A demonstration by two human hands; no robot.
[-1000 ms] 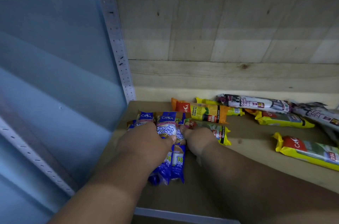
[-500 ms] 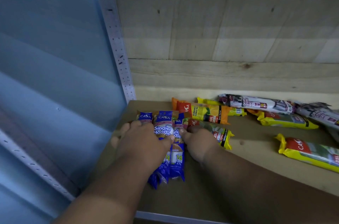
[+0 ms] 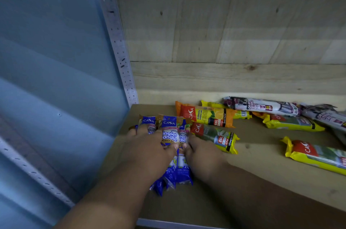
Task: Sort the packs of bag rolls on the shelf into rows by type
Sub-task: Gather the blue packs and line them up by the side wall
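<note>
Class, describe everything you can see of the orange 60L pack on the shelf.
The orange 60L pack is a glossy plastic wrapper with crimped ends, a red CASA panel, a lemon picture and a black band. It lies flat on the wooden shelf near the back wall, its long side running left to right, overlapping a yellow pack behind it. Neither hand touches it.

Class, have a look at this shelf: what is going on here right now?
A person is sorting packs of bag rolls on a wooden shelf. Both hands rest on a cluster of blue singlet-handle garbage bag packs near the shelf's left end: the left hand lies over their left side, the right hand presses against their right edge. Yellow packs, an orange 60L pack and white drawstring packs lie unsorted to the right.
</note>
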